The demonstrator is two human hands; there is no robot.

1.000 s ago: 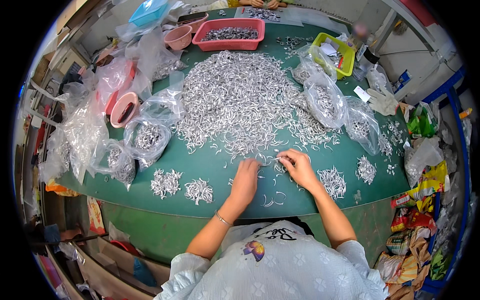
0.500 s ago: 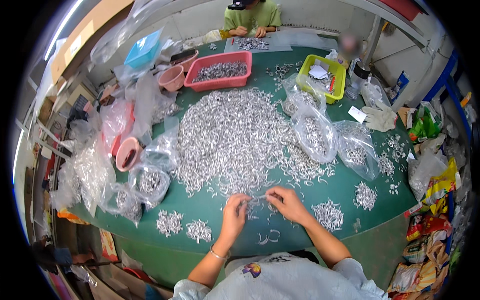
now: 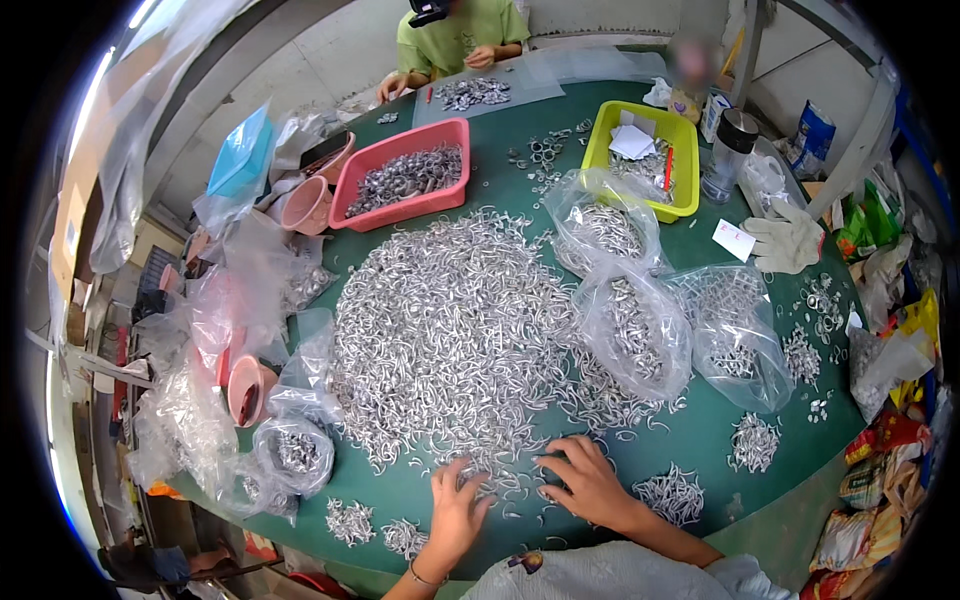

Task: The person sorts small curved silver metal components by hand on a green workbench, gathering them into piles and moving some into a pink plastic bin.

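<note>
From across the room I saw a broad heap of small, curved, silvery metal pieces [image 3: 450,340], pointing every way, just beyond the bare left hand [image 3: 456,512] and right hand [image 3: 588,488], both spread, seemingly empty, neither clearly closer.

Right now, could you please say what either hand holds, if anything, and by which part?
I cannot tell whether the left hand or right hand grips any of the silvery pieces.

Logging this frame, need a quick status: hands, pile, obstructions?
Left hand and right hand open, at near edge of pile. Pile loose, curved silvery pieces. Clear bag against its right side; none between hands and pile.
</note>
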